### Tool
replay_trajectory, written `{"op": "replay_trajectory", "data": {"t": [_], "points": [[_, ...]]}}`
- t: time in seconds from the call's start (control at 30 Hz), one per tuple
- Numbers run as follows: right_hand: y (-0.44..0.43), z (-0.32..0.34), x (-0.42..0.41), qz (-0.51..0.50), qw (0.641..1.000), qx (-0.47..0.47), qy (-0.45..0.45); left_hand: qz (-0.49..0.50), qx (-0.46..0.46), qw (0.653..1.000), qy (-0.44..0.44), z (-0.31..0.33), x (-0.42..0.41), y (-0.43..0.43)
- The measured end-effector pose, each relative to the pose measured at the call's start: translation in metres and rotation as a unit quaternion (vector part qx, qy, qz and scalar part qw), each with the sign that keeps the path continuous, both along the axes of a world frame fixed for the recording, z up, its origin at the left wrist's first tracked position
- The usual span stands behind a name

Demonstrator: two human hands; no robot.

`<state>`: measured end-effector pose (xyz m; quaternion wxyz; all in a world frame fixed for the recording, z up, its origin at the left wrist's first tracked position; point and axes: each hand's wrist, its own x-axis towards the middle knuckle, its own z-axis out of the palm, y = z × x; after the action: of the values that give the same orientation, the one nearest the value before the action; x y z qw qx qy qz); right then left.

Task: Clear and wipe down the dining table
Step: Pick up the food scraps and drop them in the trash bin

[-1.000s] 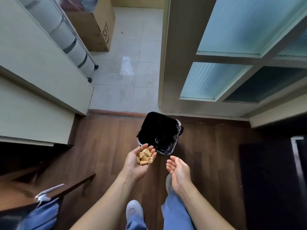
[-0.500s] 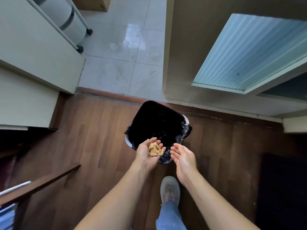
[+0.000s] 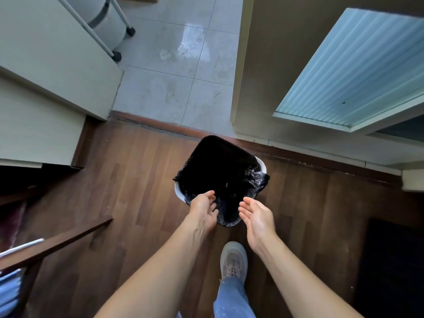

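A white waste bin (image 3: 178, 193) lined with a black plastic bag (image 3: 257, 180) stands on the wooden floor in front of me. My left hand (image 3: 204, 210) is turned palm down over the bin's near edge, fingers relaxed, with nothing visible in it. My right hand (image 3: 257, 216) hovers just right of it, palm facing left, fingers straight and empty. The tan scraps are not visible; the inside of the bin is too dark to make out.
A door with frosted glass panels (image 3: 353, 65) stands at the right. Pale cabinets (image 3: 46, 65) and a wheeled rack (image 3: 117, 55) are on the left, a dark wood edge (image 3: 57, 242) at lower left. My shoe (image 3: 234, 260) is below the bin, a dark mat (image 3: 390, 271) at right.
My left hand, which held a palmful of tan scraps, has tipped over above the bin and no longer shows them. I have come closer to the bin.
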<state>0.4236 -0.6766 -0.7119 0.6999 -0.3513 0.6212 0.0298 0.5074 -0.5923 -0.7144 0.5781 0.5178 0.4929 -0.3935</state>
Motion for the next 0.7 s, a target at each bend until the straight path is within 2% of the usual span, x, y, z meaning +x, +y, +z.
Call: {"op": "replay_trajectory", "data": {"t": [0.37, 0.7], "points": [[0.005, 0.047, 0.007, 0.017, 1.0, 0.004, -0.001, 0.028, -0.028, 0.999, -0.024, 0.053, 0.0, 0.016], [0.044, 0.181, 0.036, 0.063, 0.995, 0.017, -0.071, 0.045, -0.082, 0.99, -0.104, 0.201, 0.003, 0.07]]}}
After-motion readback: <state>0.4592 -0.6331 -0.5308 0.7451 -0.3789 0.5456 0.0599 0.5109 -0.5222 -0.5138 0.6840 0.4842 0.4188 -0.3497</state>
